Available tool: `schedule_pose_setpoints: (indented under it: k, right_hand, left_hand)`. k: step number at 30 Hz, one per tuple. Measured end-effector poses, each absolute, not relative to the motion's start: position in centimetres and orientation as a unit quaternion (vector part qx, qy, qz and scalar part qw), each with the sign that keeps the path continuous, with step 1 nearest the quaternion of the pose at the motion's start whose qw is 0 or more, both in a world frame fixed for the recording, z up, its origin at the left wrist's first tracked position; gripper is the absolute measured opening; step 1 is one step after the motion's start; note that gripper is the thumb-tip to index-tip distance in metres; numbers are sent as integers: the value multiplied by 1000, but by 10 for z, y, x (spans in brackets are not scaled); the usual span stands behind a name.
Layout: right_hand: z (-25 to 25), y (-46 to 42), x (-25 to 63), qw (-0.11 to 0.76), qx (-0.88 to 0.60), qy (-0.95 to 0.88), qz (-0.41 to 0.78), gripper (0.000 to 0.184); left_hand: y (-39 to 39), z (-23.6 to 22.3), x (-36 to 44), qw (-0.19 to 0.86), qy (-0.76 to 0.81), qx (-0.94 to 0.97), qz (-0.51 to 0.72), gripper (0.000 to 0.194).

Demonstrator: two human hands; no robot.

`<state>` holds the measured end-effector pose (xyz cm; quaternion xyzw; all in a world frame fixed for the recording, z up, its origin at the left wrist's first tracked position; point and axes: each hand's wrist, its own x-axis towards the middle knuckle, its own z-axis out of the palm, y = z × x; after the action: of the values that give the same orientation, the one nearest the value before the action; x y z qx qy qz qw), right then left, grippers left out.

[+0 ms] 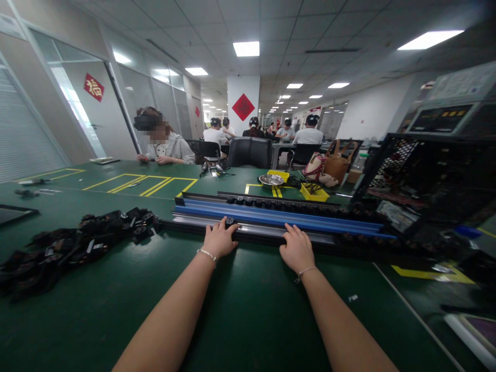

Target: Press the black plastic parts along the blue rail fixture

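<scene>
Long rails lie side by side across the green table in front of me. The nearest is a silver-and-black rail (263, 230), with a blue rail (279, 214) just behind it. My left hand (219, 240) rests at the near rail, its fingers spread and its fingertips around a small black part (230, 221). Whether they grip that part I cannot make out. Further right, my right hand (297, 249) lies with its fingers stretched over the same rail and its thumb near the front edge. Small black parts (302, 204) line the rail behind the blue one.
A heap of black parts (89, 240) lies at the left. Beyond the rails are a metal bowl (271, 180) and a yellow tray (314, 193). A black open-sided case (430, 181) stands at the right. Across the table a person (170, 147) sits.
</scene>
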<state>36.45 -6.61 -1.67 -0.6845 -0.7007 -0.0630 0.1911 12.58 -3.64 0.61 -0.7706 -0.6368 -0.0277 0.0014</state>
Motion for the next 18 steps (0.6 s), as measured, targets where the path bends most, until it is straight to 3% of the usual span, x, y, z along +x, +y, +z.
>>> schedule_pose_setpoints:
  k: [18]
  right_hand:
    - [-16,-67,364,185,-688,-699,-63,32]
  left_hand:
    - [-41,-9,118,47,-615,-771,-158,44]
